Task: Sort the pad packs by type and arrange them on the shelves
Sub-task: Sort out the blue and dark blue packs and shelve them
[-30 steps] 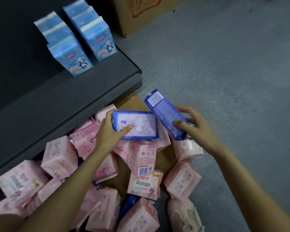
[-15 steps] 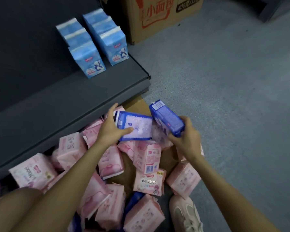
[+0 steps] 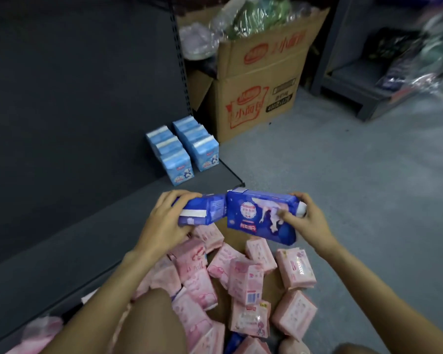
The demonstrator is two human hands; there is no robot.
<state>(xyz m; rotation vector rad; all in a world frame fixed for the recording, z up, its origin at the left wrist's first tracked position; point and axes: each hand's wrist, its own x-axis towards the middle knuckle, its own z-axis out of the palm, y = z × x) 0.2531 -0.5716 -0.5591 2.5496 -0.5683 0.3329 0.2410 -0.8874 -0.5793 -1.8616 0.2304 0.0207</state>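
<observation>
Pad packs in dark blue sit mid-frame, one per hand. Left hand (image 3: 164, 218) curls round a dark blue pack (image 3: 202, 209), narrow edge up; right hand (image 3: 304, 218) grips a second blue pack (image 3: 261, 215) w/ printed face toward the camera. Their ends touch, prob. being paired as one type before shelving. Both hover just over the front edge of the grey shelf (image 3: 87, 226). Light blue packs (image 3: 182, 152) already stand in two neat rows at the shelf's far end, upper centre, so type is grouped there. Pink packs (image 3: 246, 279) lie jumbled on the floor, lower centre, unsorted. Cardboard box (image 3: 256, 93) stands behind the shelf end.
</observation>
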